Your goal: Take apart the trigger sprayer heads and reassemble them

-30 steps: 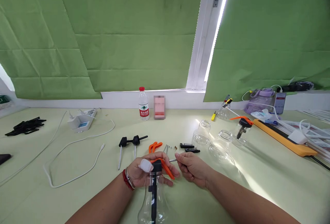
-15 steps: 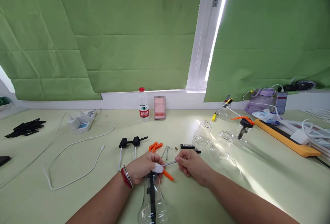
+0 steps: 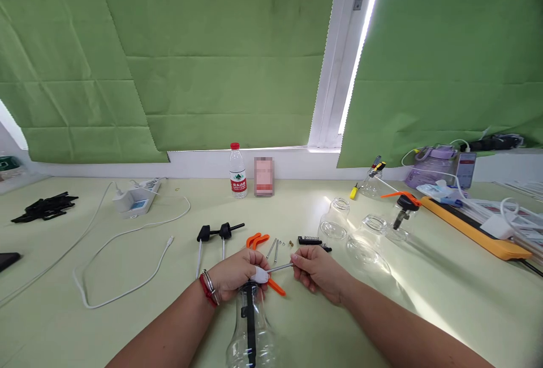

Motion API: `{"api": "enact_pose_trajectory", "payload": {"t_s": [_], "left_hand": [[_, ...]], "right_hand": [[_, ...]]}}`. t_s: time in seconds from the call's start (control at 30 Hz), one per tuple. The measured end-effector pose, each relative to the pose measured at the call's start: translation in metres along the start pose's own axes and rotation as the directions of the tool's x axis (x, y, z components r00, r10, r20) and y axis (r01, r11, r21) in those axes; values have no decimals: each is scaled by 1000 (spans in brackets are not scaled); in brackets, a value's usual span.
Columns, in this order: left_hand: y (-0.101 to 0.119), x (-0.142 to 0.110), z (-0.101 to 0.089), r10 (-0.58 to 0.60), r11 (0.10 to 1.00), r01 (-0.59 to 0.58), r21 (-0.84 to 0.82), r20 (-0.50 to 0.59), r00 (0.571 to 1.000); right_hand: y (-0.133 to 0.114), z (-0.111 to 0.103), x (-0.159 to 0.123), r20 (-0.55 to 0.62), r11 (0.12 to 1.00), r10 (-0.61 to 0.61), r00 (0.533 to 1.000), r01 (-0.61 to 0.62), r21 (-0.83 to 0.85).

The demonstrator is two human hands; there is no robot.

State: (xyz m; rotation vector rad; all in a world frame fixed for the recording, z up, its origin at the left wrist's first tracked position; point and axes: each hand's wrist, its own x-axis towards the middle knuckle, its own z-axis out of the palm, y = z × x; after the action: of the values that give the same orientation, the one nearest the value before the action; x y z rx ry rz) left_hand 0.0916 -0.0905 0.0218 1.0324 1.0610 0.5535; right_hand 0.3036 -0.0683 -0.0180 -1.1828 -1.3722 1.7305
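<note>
My left hand (image 3: 235,272) is closed around the black spray head on the neck of a clear bottle (image 3: 263,337); the fingers hide most of the head. A white wrap covers one of its fingertips. Inside the bottle runs a black tube (image 3: 251,323), and an orange lever (image 3: 277,287) sticks out to the right below my fingers. Between finger and thumb, my right hand (image 3: 316,272) pinches a thin metal rod (image 3: 281,268), whose other end meets my left fingertips. Whether the rod enters the spray head is hidden.
Beyond my hands lie orange levers (image 3: 258,241), screws (image 3: 276,251), black spring parts (image 3: 309,240) and black spray heads with metal tubes (image 3: 225,231). Clear bottles (image 3: 334,226) stand at right, near an orange-edged power strip (image 3: 475,229). A white cable (image 3: 123,238) loops at left.
The view has shifted slightly. Both hands keep their places at the bottle top, and the rod stays between them with hardly any visible movement.
</note>
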Motion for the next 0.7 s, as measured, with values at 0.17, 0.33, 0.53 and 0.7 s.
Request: {"api": "enact_pose_trajectory", "payload": {"t_s": [0.17,0.33,0.53,0.7], "left_hand": [[-1,0,-1,-5,1000,5,11,-4,1000],[-2,0,-3,2,1000,-2,7,17,1000],[0,0,-5,-3,999,4,-34,43,999],[2,-1,-4,-5,999,6,-33,21,1000]], "right_hand": [[-1,0,-1,11,998,-30,999,29,61],[-2,0,0,-1,997,-76,997,76,16],[-9,-2,-2,-6,984,-176,984,176,8],[-12,1,-4,-25,996,-94,995,94,-7]]}}
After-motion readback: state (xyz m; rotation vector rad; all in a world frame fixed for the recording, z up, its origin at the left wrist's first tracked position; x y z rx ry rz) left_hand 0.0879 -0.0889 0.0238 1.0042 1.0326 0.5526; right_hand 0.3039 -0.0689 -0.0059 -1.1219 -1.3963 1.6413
